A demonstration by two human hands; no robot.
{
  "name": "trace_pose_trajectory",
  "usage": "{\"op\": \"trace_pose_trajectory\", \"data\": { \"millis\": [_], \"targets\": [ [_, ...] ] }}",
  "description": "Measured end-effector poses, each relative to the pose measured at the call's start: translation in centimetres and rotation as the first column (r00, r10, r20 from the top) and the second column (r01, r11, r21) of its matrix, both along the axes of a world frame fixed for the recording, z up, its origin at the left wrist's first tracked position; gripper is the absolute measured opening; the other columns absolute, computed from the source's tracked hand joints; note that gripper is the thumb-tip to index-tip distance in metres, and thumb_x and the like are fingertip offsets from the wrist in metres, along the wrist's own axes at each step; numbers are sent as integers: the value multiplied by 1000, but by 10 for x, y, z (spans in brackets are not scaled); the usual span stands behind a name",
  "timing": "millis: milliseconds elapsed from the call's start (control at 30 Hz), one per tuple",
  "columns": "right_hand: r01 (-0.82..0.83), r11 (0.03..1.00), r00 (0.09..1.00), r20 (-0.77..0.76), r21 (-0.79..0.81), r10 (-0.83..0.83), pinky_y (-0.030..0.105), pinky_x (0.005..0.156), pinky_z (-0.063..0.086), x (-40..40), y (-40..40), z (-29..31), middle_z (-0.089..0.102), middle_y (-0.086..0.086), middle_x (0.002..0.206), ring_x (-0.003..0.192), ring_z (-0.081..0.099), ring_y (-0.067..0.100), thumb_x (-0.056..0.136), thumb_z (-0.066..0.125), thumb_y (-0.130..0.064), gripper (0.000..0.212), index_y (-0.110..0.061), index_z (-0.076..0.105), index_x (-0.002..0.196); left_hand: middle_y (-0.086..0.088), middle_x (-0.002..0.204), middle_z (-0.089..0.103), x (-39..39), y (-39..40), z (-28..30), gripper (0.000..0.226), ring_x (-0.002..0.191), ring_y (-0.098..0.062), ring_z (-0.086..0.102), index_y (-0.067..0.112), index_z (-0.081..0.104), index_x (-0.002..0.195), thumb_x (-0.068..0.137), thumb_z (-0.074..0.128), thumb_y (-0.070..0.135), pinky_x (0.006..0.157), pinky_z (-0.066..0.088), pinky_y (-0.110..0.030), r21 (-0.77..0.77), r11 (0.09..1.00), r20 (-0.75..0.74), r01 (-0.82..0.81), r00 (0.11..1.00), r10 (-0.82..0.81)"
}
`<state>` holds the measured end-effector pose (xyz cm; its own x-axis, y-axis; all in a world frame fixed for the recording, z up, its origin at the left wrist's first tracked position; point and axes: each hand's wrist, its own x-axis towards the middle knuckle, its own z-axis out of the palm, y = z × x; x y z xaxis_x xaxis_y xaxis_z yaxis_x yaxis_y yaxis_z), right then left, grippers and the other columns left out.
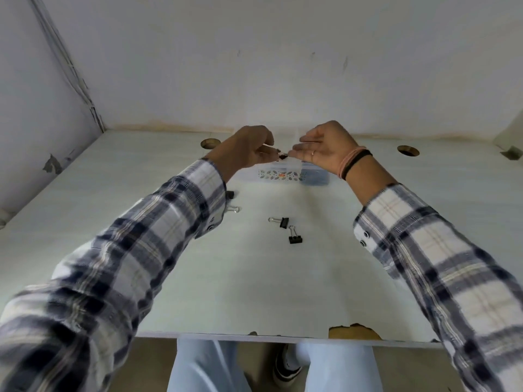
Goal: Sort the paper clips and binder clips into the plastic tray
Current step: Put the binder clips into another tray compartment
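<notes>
Both hands hover above the clear plastic tray [285, 174], which has a patterned label and dark contents at its right end. My left hand [249, 149] pinches a small black binder clip [282, 157] at its fingertips. My right hand [325, 149] is palm up with fingers apart, its fingertips almost touching that clip. Two black binder clips [280, 222] [295, 237] lie on the table in front of the tray. Another black clip [230, 194] and a silver clip handle [235, 209] peek out beside my left sleeve.
The pale table [254, 278] has two round cable holes [210, 143] [407, 150] near the back wall and a chipped front edge [353, 331]. Walls close the left and back sides. My knees and a shoe show below the table edge.
</notes>
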<state>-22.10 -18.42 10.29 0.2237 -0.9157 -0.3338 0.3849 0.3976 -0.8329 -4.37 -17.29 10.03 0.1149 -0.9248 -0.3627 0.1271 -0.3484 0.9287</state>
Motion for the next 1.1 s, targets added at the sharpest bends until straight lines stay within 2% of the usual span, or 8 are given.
{"op": "trace_pose_trajectory", "data": {
  "millis": [100,167,267,333,433,567,900,1100],
  "targets": [
    [-286,949,841,-509,-133,182,44,82,59,-12,33,-14,64,30,103,86,63,36,87,63,2,26,16,60,109,-26,108,70,15,25,-6,21,93,-36,70,-11,62,114,96,60,-1,86,62,-42,-8,978,277,210,940,-199],
    [-557,830,502,-810,-35,302,36,71,62,-15,56,-26,66,19,92,73,61,28,84,74,-8,31,8,66,110,-22,111,72,30,40,-14,25,94,-33,71,-7,64,119,96,61,2,86,61,-43,55,944,520,325,798,-305],
    [-696,699,52,-960,163,276,21,50,51,-7,83,-46,59,-1,94,63,61,15,73,87,-30,50,-16,65,116,-16,114,71,51,57,-25,28,88,-26,68,0,67,122,97,58,5,83,61,-39,164,932,816,322,487,-311],
    [-711,675,-14,-964,197,266,22,53,51,0,92,-55,58,-4,91,61,66,15,68,90,-36,65,-23,56,122,-12,113,71,68,65,-35,31,90,-27,67,6,68,124,93,60,8,85,60,-40,178,943,900,281,342,-272],
    [-741,632,-52,-958,225,281,24,64,51,10,96,-61,65,-3,79,60,69,16,70,89,-30,72,-23,49,130,-7,124,61,84,82,-50,59,107,-31,66,17,60,135,80,81,24,91,57,-41,224,923,898,313,302,-320],
    [-749,656,0,-991,88,133,27,71,58,24,99,-66,67,2,92,67,75,17,79,82,-19,41,-18,63,115,-14,113,71,81,90,-64,60,86,-26,68,10,62,133,79,83,26,79,57,-35,246,866,909,434,206,-361],
    [-695,715,183,-981,-82,65,37,73,63,24,110,-76,73,7,75,59,75,18,77,72,-16,22,-16,62,96,-7,88,76,80,96,-77,32,70,-21,73,18,74,106,75,76,14,63,53,-25,78,904,868,419,418,-269],
    [-250,937,774,-632,-245,41,30,55,59,20,95,-79,65,15,79,55,68,21,82,71,-2,9,-1,63,85,-8,76,78,76,96,-73,18,64,-19,72,-2,77,93,87,66,11,62,54,-31,-68,942,600,328,768,-224]
  ]
}}
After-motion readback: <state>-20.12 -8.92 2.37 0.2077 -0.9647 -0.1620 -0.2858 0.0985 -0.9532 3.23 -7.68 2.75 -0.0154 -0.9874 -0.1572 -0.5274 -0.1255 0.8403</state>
